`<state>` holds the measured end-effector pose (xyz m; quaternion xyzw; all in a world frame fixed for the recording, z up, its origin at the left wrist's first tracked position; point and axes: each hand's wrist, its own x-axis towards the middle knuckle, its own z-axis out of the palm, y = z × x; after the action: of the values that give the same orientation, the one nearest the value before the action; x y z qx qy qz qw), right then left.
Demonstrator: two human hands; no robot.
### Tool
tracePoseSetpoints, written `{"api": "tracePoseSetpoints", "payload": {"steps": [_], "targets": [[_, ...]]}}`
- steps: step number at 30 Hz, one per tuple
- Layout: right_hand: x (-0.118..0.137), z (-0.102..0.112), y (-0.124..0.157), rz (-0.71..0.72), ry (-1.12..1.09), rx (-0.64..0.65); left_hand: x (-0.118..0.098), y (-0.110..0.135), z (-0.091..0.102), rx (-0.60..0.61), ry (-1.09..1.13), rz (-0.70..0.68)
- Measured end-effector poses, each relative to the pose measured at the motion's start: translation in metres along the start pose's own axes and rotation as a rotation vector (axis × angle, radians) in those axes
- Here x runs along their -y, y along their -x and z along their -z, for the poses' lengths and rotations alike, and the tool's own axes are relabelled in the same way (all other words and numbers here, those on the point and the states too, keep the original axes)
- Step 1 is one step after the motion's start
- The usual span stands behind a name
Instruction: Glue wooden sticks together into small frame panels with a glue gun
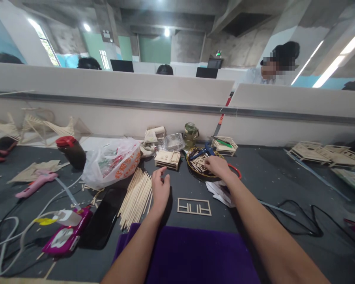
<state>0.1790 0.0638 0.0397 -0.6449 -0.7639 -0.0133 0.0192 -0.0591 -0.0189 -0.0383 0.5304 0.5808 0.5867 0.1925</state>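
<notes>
My right hand (pixel 218 166) is closed over a round basket (pixel 198 176) of short wooden stick pieces (pixel 198 162); its fingertips point down among them, and what they pinch is hidden. A blue-handled tool (pixel 206 150) lies across the basket beside this hand. My left hand (pixel 160 186) hovers with fingers apart and holds nothing, just right of a bundle of long wooden sticks (pixel 136 197). Between my forearms a flat rectangular stick frame (pixel 194 213) with inner crosspieces lies on the dark table. Behind the left hand sits a small wooden stick model (pixel 167 159).
Left are a plastic bag (pixel 112 163), a dark bottle with red lid (pixel 71 152), a phone (pixel 103 219), a magenta power strip (pixel 66 232) and a pink glue gun (pixel 37 183). White paper (pixel 220 193) lies under my right forearm. A partition (pixel 121 83) stands behind; other people are beyond.
</notes>
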Motion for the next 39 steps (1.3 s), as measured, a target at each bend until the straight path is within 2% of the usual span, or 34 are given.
{"api": "tracePoseSetpoints", "payload": {"steps": [4,7,12,16,19,23,25,27,30,35,39], "targets": [[-0.005,0.02,0.018,-0.029,-0.07,-0.055,-0.007,0.005,-0.002,0.06,0.037,-0.009],[0.001,0.027,0.037,0.019,-0.139,-0.05,-0.015,0.01,-0.004,0.15,0.159,0.046],[0.026,0.022,0.064,0.185,-0.288,0.001,-0.027,0.014,-0.005,0.284,0.382,0.183],[0.037,0.017,0.072,0.263,-0.412,-0.003,-0.032,0.014,-0.005,0.345,0.373,0.115],[0.039,0.013,0.075,0.216,-0.694,-0.044,-0.034,0.014,-0.004,0.362,0.341,0.072],[0.044,0.007,0.083,0.022,-1.253,-0.088,-0.042,0.022,-0.006,0.435,0.273,-0.014],[0.044,0.003,0.088,-0.064,-1.375,-0.104,-0.047,0.027,-0.008,0.489,0.232,-0.071],[0.039,-0.002,0.094,-0.104,-1.347,-0.123,-0.051,0.031,-0.009,0.575,0.198,-0.124],[0.026,-0.013,0.101,-0.096,-1.136,-0.079,-0.05,0.033,-0.011,0.692,0.146,-0.159],[0.016,-0.034,0.108,-0.121,-0.729,-0.044,-0.041,0.035,-0.015,0.683,-0.051,-0.197],[0.021,-0.04,0.109,-0.111,-0.643,-0.059,-0.041,0.04,-0.017,0.72,-0.179,-0.325]]}}
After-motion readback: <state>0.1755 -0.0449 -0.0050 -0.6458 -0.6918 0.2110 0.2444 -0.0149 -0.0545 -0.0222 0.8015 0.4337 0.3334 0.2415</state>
